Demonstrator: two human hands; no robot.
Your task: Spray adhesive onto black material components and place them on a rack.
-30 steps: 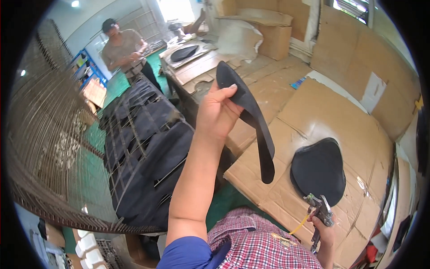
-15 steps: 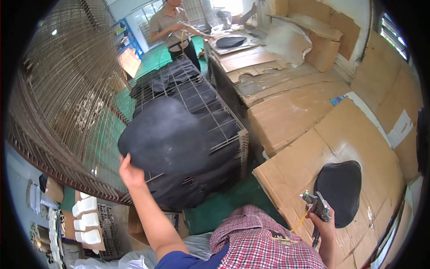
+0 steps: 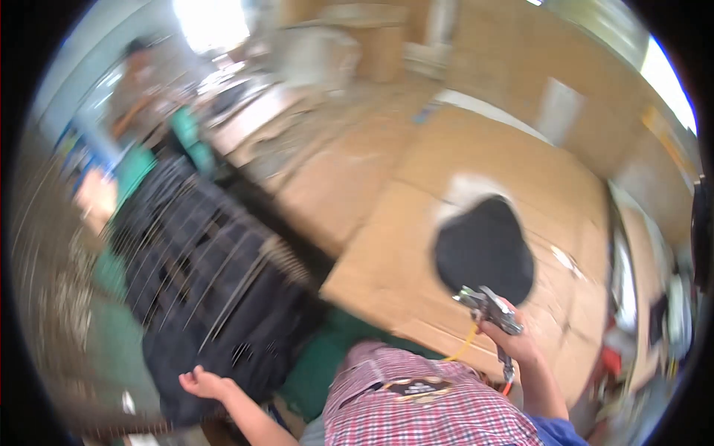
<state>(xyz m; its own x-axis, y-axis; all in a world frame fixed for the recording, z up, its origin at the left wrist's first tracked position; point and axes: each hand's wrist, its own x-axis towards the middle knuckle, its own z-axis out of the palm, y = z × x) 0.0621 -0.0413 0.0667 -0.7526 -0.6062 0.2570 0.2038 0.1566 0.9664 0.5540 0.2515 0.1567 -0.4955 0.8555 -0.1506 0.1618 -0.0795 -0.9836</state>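
Head view: our right hand (image 3: 512, 340) is wrapped around the handle of a spray gun (image 3: 492, 309), pistol-style, presumably so we can aim and trigger it one-handed. Yellow hose (image 3: 467, 346) hangs off the gun, slack enough not to pull on the wrist, we'd judge. Black pad (image 3: 487, 249) lies flat on the cardboard (image 3: 387, 245), just past the gun; flat likely keeps its whole top face reachable, and the cardboard probably shields the table. Our left hand (image 3: 207, 385) is free, fingers loosely curled, nothing in it that we can see, over the black sheets (image 3: 167, 360) by the wire rack (image 3: 286, 259). Blur there: can't tell if it touches them. Sheets look spread out, maybe to stay separate.
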